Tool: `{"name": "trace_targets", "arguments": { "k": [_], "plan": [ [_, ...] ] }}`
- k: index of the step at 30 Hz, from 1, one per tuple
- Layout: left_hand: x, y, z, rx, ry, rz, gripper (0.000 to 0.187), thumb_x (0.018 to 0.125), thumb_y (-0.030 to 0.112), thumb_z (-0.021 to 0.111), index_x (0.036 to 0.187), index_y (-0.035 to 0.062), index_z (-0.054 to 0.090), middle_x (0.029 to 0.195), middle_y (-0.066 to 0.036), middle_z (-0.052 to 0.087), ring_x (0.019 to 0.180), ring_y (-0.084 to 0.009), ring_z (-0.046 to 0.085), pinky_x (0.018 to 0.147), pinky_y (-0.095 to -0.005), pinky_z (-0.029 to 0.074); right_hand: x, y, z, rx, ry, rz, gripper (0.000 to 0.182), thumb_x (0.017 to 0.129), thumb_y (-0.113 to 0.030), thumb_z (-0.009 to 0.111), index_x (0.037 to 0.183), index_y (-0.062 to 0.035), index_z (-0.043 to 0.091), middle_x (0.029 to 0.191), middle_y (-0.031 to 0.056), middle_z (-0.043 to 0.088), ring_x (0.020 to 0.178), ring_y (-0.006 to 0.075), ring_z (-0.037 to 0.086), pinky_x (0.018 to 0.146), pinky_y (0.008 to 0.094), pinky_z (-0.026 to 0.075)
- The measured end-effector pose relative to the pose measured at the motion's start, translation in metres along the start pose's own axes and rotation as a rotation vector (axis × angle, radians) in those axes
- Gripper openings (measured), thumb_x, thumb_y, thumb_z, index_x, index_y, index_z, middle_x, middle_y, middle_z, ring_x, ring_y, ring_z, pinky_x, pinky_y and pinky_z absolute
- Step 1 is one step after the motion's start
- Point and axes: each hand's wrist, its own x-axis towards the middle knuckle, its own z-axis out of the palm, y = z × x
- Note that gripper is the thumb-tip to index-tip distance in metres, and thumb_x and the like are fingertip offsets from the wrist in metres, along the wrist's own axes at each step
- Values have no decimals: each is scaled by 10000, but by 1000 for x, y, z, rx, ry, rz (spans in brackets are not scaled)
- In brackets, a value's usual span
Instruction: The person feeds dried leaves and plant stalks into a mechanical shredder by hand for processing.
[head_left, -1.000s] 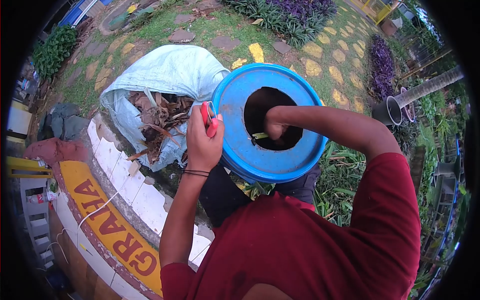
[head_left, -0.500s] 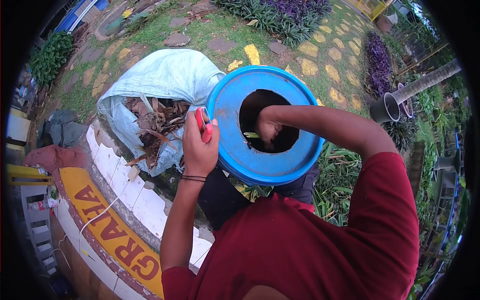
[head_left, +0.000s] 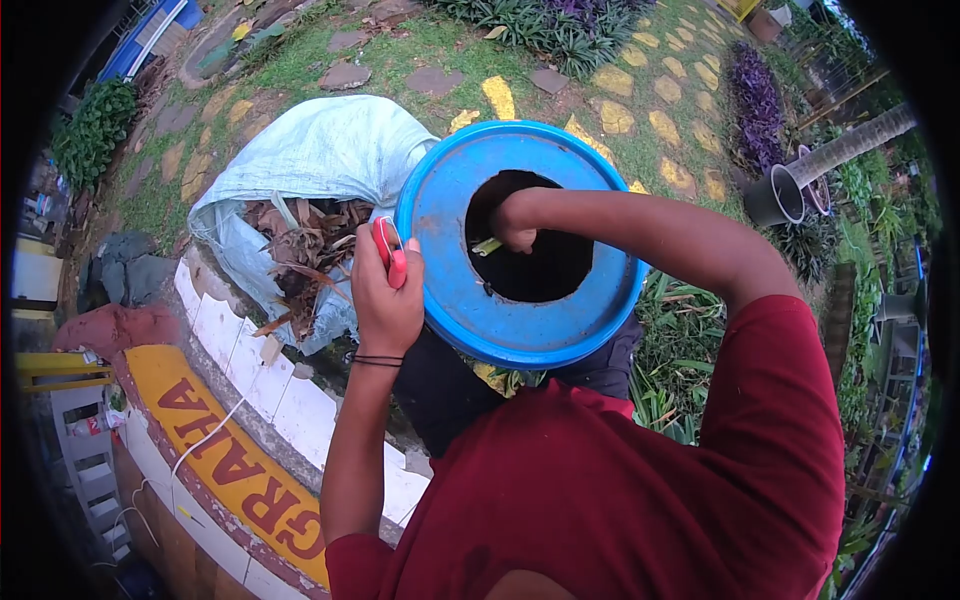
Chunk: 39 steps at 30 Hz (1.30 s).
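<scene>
My left hand (head_left: 388,305) is closed around red-handled shears (head_left: 396,262), held upright against the left rim of a blue plastic drum (head_left: 440,240). Their blades do not show clearly. Through the ragged round hole in the drum's lid reaches my right hand (head_left: 516,222), fingers curled and partly hidden by the dark opening. A pale green strip (head_left: 487,246), like a piece of leaf or stem, sticks out by these fingers. Left of the drum lies a whitish woven sack (head_left: 310,145) with dry brown leaves (head_left: 300,240) in its mouth.
A white-tiled curb (head_left: 235,345) and an orange sign panel (head_left: 230,460) curve along the left. Grass with yellow-painted stepping stones (head_left: 612,115) stretches beyond the drum. A dark pot (head_left: 775,197) stands at the right, and leafy plants (head_left: 670,350) grow beside my legs.
My right hand has risen within the hole toward its upper left edge, bringing the green strip with it. The left hand still grips the shears. The view has shifted slightly.
</scene>
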Motion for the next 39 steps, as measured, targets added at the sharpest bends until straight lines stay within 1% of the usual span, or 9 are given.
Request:
{"name": "trace_targets", "arguments": {
  "k": [6,10,14,17,21,24,30,32,39],
  "plan": [
    [0,-1,-1,13,6,18,180,935,91,619,956,9,461,811,-152,495,711,-307,501,691,-412,429,-23,-8,22,-22,158,201,285,875,-254,712,1094,-74,747,1074,105,731,977,263,695,778,406,552],
    [-1,0,1,0,28,40,180,934,92,622,946,10,463,810,-150,493,712,-311,503,693,-416,430,1,-5,30,569,-437,162,398,885,-263,737,1260,-147,674,938,37,701,800,186,621,685,333,518],
    [-1,-2,1,-20,3,2,182,933,93,624,947,9,463,815,-154,496,717,-320,510,695,-419,432,-14,10,14,625,-76,210,268,868,-231,741,1124,-153,742,796,19,618,679,211,539,629,375,453],
    [0,0,-2,6,14,29,182,931,91,625,952,9,464,818,-157,501,718,-327,513,698,-420,436,6,16,39,-30,159,235,262,811,-151,725,1069,-141,767,871,55,666,773,232,595,731,352,484],
    [-1,-1,-1,39,24,43,190,923,93,633,953,9,465,816,-162,501,721,-333,521,703,-421,442,-23,-16,34,687,-297,260,227,829,-184,730,1051,-168,774,930,34,651,821,215,562,773,359,462],
    [-1,0,-2,31,14,37,196,919,98,638,950,10,465,818,-164,501,727,-341,524,706,-425,442,-19,-2,9,555,-265,100,518,817,-275,775,1274,-57,666,1220,141,681,1058,239,653,914,398,505],
    [-2,-1,-3,68,-4,23,205,924,118,635,960,10,465,826,-172,508,748,-371,529,711,-444,440,-17,-3,21,17,213,288,316,785,-221,809,1076,-114,751,1025,65,724,938,259,679,755,427,533],
    [1,-3,-3,82,3,32,210,926,125,634,965,8,464,828,-177,513,755,-383,534,712,-452,440,-24,-17,19,330,-314,186,305,829,-238,787,1108,-126,737,798,15,620,715,202,588,622,381,502],
    [0,-7,-4,69,1,65,227,928,143,631,973,-2,462,833,-201,528,769,-417,545,707,-473,438,-136,-37,-15,901,33,116,354,956,-422,656,1168,-146,724,832,-24,508,613,111,437,528,305,403]
  ]
}}
